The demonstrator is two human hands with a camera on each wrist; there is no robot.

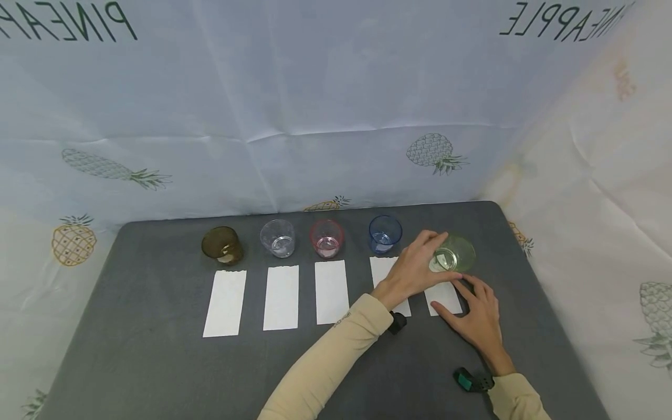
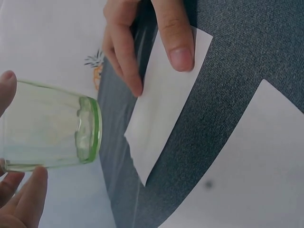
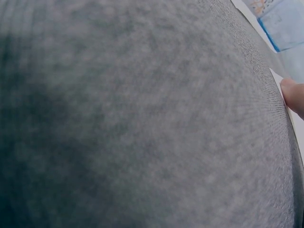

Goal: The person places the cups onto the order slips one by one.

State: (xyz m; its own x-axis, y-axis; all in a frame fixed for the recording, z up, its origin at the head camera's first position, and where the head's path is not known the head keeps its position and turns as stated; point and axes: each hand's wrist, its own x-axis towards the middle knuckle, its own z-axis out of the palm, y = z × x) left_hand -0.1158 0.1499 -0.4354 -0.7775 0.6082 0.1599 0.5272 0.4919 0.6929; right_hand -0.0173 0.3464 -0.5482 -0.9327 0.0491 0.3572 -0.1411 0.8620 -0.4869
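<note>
The green glass tumbler (image 1: 459, 252) is at the right of the head view, just above the upper end of the rightmost paper strip (image 1: 442, 293). The left hand (image 1: 416, 265) pinches it between thumb and fingers around its side; the base looks lifted from the desk (image 1: 157, 373), though the gap is hard to judge. The right hand (image 1: 480, 318) has its thumb and fingers spread over the strip, pinching nothing, as far as can be told.

Smooth glass slips easily, so a firm, even hold well around the wall should serve better than fingertips at the rim. The tumbler is best lowered upright, base flat, without dragging the paper. Light finger pressure would stop the strip sliding. The left wrist needs care near the blue glass tumbler (image 1: 385, 228), left of the hand.
</note>
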